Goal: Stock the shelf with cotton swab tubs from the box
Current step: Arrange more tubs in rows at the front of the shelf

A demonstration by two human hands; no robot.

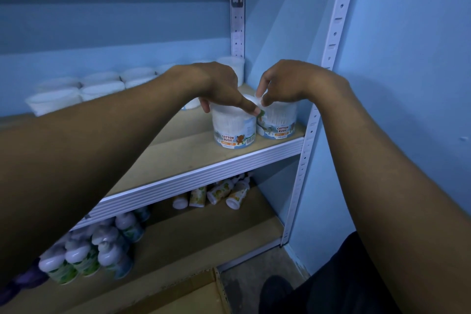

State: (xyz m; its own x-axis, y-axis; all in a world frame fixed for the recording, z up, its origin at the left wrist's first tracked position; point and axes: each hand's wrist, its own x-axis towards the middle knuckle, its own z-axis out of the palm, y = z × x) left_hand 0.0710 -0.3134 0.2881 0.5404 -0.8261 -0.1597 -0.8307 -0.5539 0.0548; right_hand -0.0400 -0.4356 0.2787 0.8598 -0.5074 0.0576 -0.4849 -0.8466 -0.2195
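Each hand pinches a clear, white-lidded cotton-bud tub, left hand (219,86) on one (235,125), right hand (280,84) on its neighbour (279,120), at the wooden shelf's front edge (204,173) (a nudge risks toppling them off).

We have one head view, looking forward and down past both forearms, close on the shelf (204,160) at its right corner post (309,130).
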